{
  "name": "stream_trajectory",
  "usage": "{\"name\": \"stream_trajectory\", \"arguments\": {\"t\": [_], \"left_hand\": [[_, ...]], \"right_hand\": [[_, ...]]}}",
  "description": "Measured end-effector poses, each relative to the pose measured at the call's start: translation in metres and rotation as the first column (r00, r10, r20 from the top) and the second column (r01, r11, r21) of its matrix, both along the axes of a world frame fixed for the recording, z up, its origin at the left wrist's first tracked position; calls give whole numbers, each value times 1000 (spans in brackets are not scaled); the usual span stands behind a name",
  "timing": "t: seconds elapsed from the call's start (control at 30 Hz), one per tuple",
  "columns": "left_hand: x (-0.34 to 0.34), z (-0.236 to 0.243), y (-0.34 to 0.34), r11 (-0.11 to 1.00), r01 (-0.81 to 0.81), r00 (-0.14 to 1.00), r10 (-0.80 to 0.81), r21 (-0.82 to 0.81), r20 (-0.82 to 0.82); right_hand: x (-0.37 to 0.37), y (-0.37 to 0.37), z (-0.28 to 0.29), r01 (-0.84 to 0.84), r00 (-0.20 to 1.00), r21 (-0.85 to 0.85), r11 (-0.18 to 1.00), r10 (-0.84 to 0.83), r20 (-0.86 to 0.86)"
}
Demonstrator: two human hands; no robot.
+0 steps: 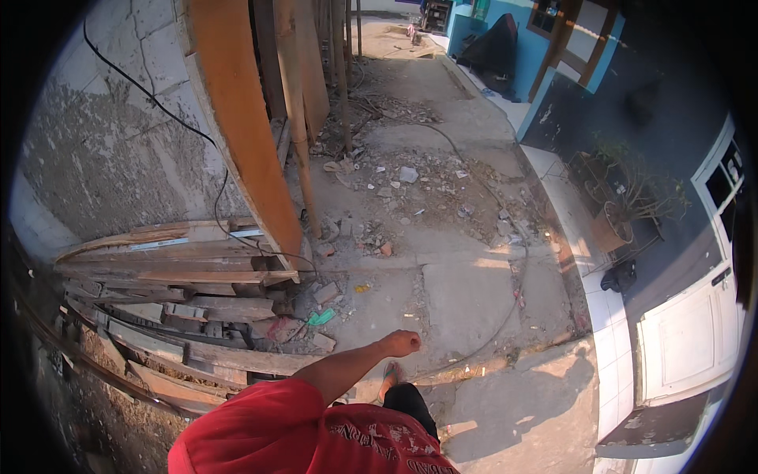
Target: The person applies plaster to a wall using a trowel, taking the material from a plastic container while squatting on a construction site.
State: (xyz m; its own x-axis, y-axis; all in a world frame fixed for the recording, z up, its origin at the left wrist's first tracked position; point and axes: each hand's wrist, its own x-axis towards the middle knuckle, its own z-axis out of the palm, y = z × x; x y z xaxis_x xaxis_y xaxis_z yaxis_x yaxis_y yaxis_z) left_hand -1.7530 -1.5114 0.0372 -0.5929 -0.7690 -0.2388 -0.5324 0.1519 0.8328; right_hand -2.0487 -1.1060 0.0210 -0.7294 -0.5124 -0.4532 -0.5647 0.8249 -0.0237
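My left hand (pixel 401 343) swings out in front of my red shirt with its fingers curled closed; whether anything is inside them I cannot make out. Below it my sandalled foot (pixel 392 378) is on the concrete path (pixel 474 292). Just left of the hand are scattered rubble, a crumpled green scrap (pixel 320 317) and a pile of old boards (pixel 197 306). My right hand is out of view.
An orange panel (pixel 229 126) and bamboo poles (pixel 304 182) line the left. A cable (pixel 513 308) runs along the rubble-strewn path. On the right stand a potted plant (pixel 618 225), a black bag (pixel 618 276), a tiled step (pixel 604 332) and a white door (pixel 683 347).
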Motion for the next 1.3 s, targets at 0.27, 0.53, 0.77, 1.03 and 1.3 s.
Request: {"name": "stream_trajectory", "arguments": {"t": [0.27, 0.53, 0.77, 1.03, 1.3], "left_hand": [[347, -86, 8, 952, 164, 396, -304, 259, 866], [368, -65, 55, -198, -876, 107, 809, 439, 578], [296, -129, -160, 149, -837, 503, 591, 527, 631], [215, 52, -597, 683, -715, 691, 723, 149, 3], [325, 21, -687, 492, -871, 481, 852, -4, 208]], "right_hand": [[-118, -291, -7, -223, 974, -79, 972, 225, 14], [-121, -587, 2, -304, 953, -629, 716, 221, -209], [-157, -791, 28, -355, 934, -607, 711, 244, -261], [-53, -1005, 77, -505, 859, -505, 699, 460, -222], [130, -1229, 15, -840, 442, -373, 395, 896, -48]]}}
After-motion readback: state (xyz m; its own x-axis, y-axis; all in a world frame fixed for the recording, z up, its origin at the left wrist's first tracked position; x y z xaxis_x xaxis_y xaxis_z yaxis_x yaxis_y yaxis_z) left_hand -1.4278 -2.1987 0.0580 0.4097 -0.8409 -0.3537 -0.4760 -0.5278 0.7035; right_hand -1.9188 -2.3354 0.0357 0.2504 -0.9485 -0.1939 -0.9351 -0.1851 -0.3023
